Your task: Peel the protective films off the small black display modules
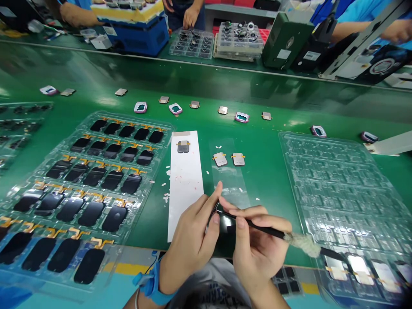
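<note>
My left hand (pixel 189 234) pinches a small black display screen (pixel 228 220) by its edge, close to the front of the bench. My right hand (pixel 262 246) grips a slim black hand tool, possibly tweezers (pixel 270 230), with pale tape wrapped round its rear part. The tool's tip meets the screen's edge beside my left fingertips; fingers partly hide both. Beyond my hands, two silver-backed display screens (pixel 220 159) lie on a clear film (pixel 227 182). To the left, another display screen (pixel 183 146) rests on a white paper strip (pixel 185 189).
A clear tray (pixel 111 231) of black screens lies left; another clear tray (pixel 341 180) at right holds several silver-backed screens. White scraps (pixel 166 197) litter the bench. Small watch-like cases (pixel 140 107) line the green belt (pixel 106 101). Co-workers' hands (pixel 191 16) are across it.
</note>
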The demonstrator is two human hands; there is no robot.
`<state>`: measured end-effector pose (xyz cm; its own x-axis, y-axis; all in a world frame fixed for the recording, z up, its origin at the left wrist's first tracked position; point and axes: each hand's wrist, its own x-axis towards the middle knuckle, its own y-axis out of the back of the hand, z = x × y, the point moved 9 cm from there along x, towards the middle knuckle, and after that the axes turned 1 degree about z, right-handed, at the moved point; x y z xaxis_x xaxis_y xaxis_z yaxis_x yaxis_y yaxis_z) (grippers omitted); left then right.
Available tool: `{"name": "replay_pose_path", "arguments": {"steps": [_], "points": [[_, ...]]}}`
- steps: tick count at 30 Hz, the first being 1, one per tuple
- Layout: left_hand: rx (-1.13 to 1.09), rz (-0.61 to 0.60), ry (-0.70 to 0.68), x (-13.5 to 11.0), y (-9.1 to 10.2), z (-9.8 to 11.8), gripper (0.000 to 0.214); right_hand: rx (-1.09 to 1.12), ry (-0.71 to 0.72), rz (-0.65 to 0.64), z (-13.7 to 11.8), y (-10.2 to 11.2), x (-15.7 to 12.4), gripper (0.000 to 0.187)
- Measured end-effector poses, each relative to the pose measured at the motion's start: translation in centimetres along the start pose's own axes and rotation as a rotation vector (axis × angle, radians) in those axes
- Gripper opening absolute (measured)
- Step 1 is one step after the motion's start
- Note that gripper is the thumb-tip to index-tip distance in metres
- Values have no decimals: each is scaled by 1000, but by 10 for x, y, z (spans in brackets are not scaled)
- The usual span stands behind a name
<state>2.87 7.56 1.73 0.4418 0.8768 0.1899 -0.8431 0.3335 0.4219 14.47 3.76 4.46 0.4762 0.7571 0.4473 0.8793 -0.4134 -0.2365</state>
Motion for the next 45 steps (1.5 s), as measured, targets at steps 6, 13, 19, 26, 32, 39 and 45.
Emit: {"name": "replay_pose_path", "arguments": {"steps": [6, 13, 19, 26, 32, 39, 45], "points": [[7, -4, 1, 0, 0, 0, 52, 15, -24, 12, 2, 0, -1, 29], [5, -4, 13, -2, -1, -2, 52, -3, -17, 21, 1, 0, 0, 28], [22, -12, 24, -3, -1, -4, 53, 1, 5, -4, 0, -1, -1, 31], [35, -30, 36, -1, -3, -4, 54, -6, 34, -5, -2, 1, 0, 32], [37, -38, 36, -1, -4, -3, 54, -7, 28, -29, -1, 0, -1, 33], [21, -31, 23, -2, -3, -1, 54, 3, 26, -37, -2, -1, -1, 32], [38, -35, 30, -2, -2, -2, 54, -6, 16, -42, -1, 0, -1, 31]]}}
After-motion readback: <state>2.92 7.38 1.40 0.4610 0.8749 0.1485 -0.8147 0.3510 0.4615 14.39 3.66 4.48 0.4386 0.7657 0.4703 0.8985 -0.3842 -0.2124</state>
